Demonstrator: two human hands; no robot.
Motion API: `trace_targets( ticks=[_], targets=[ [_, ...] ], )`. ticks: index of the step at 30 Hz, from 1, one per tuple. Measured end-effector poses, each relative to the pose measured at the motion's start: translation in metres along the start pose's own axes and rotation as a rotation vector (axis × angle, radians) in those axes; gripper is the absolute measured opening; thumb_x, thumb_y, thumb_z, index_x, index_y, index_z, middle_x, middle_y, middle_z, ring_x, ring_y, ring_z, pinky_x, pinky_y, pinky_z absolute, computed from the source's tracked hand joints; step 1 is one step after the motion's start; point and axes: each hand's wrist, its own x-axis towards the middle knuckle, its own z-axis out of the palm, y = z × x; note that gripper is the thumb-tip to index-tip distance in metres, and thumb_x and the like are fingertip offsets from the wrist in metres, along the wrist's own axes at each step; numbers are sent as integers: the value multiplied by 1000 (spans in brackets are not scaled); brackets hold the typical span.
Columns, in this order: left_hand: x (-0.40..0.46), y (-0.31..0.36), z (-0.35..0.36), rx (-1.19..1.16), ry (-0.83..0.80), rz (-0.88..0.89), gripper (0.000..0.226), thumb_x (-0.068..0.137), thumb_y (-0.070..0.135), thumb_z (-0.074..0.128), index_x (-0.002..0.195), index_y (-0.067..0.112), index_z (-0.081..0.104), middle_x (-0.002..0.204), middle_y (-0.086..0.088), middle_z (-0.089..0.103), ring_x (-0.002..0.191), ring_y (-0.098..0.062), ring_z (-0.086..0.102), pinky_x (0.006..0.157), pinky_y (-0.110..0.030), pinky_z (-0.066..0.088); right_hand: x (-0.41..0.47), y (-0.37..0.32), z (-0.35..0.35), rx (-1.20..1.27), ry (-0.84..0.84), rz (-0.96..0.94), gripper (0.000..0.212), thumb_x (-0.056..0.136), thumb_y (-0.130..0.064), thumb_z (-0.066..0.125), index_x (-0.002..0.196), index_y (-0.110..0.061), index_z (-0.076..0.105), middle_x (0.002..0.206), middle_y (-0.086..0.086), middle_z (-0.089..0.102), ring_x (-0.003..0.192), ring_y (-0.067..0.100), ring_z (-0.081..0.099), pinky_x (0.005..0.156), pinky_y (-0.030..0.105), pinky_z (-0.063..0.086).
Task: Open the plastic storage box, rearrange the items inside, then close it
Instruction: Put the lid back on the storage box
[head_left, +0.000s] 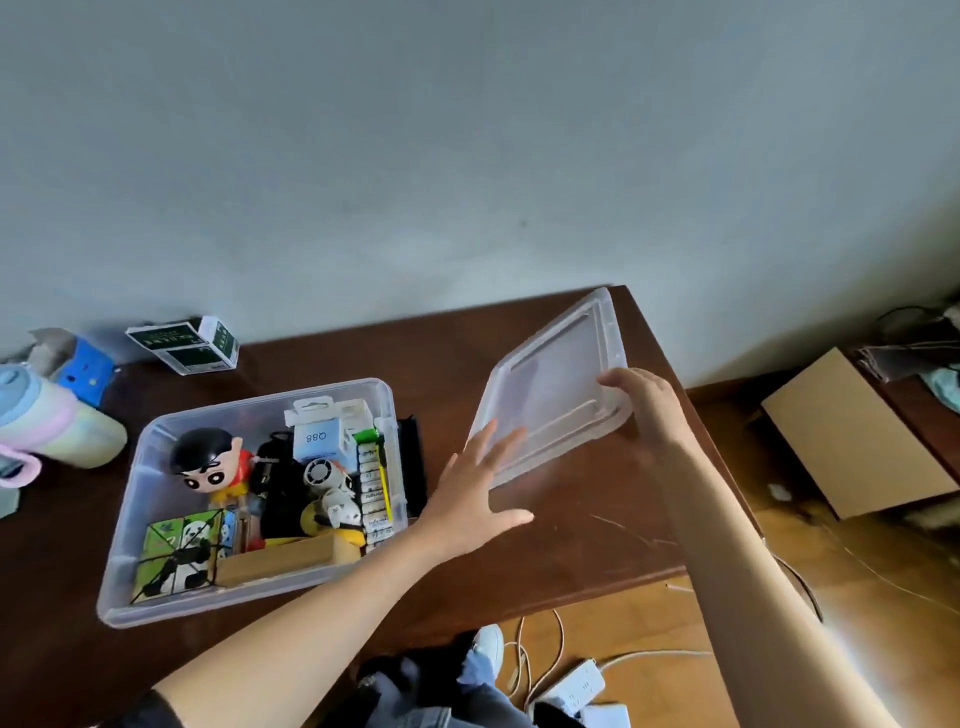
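Observation:
The clear plastic storage box (156, 499) stands open on the brown table, left of centre. Inside are a cartoon boy figure (208, 465), a panda-print carton (179, 553), a cardboard box (280, 564), a row of batteries (375, 491) and several small gadgets. Its translucent lid (550, 384) lies tilted on the table at the right. My right hand (647, 402) grips the lid's right edge, fingers curled over the rim. With fingers spread and straight, my left hand (475, 491) hovers at the lid's near left corner, just right of the box.
A pastel bottle (57, 426), a blue item (85, 371) and a green-and-white carton (189, 345) sit at the table's back left. The table's right edge drops to a floor with a cardboard box (852, 436), cables and a power strip (574, 686). The wall is close behind.

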Motion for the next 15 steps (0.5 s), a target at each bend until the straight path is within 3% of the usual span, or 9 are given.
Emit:
trace_targets(
  ticks=[3, 5, 9, 11, 13, 15],
  targets=[
    [-2, 12, -8, -129, 308, 139, 63, 96, 12, 51, 133, 53, 23, 147, 14, 37, 135, -8, 39, 110, -15, 29, -9, -27, 23, 176, -211, -71, 13, 88, -17, 59, 78, -12, 65, 56, -1, 56, 52, 14, 57, 49, 24, 49],
    [-5, 17, -20, -283, 501, 153, 47, 98, 7, 44, 133, 39, 39, 133, 8, 54, 120, -9, 56, 100, -20, 44, -12, -37, 38, 210, -298, -135, 14, 89, -15, 57, 88, -11, 70, 59, 1, 59, 55, 16, 61, 51, 25, 52],
    [-17, 25, -53, -716, 614, 33, 31, 99, 16, 48, 122, 36, 51, 111, 3, 69, 91, -19, 70, 76, -29, 58, -4, -27, 61, -149, -51, -311, 23, 91, -11, 51, 109, -7, 64, 83, -1, 65, 75, 11, 62, 69, 25, 51],
    [-29, 19, -72, -910, 622, -44, 34, 98, 13, 50, 119, 40, 52, 112, 0, 69, 93, -24, 70, 74, -28, 57, 2, -13, 69, -348, 82, -363, 28, 90, -14, 51, 117, -11, 60, 109, 2, 63, 95, 14, 57, 82, 26, 44],
    [-42, 6, -92, -1014, 636, -157, 38, 96, 10, 54, 126, 32, 52, 114, 1, 68, 100, -28, 68, 76, -28, 56, 10, 1, 73, -484, 155, -368, 36, 91, -17, 51, 126, -12, 53, 131, 8, 51, 120, 24, 45, 99, 34, 36],
    [-61, -12, -110, -1121, 614, -182, 43, 92, 7, 56, 131, 23, 49, 107, -7, 72, 90, -35, 70, 70, -34, 59, 14, 10, 82, -585, 186, -335, 44, 92, -22, 52, 134, -10, 45, 139, 14, 43, 127, 32, 37, 104, 40, 30]
  ],
)
